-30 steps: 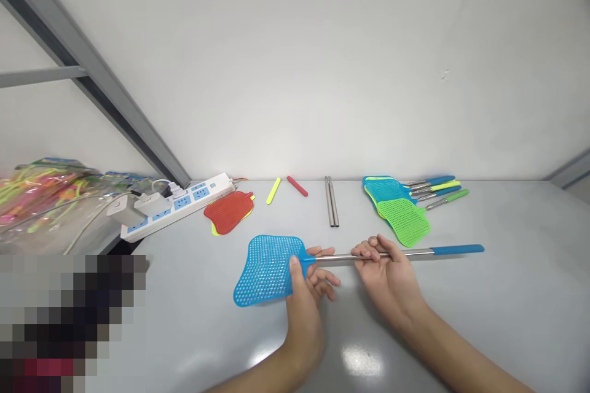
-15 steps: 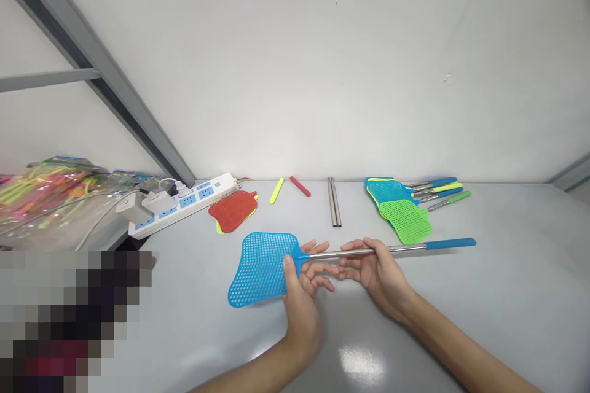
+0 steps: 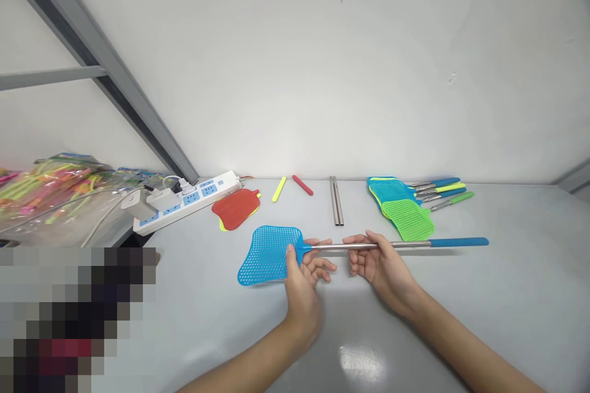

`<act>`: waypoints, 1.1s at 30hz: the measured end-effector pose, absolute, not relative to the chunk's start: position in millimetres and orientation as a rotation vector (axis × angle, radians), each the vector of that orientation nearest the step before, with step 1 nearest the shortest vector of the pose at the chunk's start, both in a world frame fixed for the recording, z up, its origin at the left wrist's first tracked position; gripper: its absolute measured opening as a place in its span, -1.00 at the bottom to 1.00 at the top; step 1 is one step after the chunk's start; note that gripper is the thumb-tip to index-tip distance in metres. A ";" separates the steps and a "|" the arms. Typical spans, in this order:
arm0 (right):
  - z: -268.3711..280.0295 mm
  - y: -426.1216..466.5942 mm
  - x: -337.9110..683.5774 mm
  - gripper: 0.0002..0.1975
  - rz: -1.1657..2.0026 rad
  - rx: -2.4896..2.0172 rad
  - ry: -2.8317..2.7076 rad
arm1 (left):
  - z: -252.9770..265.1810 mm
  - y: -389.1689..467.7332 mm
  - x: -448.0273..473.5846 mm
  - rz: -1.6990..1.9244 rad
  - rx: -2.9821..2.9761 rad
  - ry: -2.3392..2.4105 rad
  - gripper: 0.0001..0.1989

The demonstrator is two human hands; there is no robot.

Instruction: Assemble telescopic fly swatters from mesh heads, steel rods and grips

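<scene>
Blue perforated plastic flyswatter [image 3: 270,256], silver metal shaft [image 3: 340,247], long axis left-right: left hand [image 3: 302,295] pinches neck, other fingers half-spread; right hand [image 3: 387,270] loosely curled at mid-shaft.

Blue fly swatter [image 3: 271,255] | metal shaft [image 3: 336,247] | blue grip [image 3: 460,242] | held crosswise

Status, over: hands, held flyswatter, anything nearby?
Left hand holding blue perforated plastic flyswatter head. Right hand on its silver metal shaft. Green perforated plastic flyswatter lying just beyond.
</scene>
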State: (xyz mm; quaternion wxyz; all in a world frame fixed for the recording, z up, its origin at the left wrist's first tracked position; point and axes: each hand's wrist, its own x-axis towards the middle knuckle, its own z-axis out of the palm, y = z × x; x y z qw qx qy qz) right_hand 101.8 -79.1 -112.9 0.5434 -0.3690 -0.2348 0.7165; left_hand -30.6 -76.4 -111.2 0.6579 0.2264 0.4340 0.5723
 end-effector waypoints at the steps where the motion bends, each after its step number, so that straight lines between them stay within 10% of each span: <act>1: -113.6 -78.3 102.7 -0.64 1.698 -0.883 -0.550 | -111.7 -75.8 -30.7 1.302 0.512 0.978 -0.61; 33: -109.8 -54.9 163.1 -0.67 1.190 -0.926 -0.271 | -117.3 -47.0 -40.4 1.453 0.500 0.948 -0.67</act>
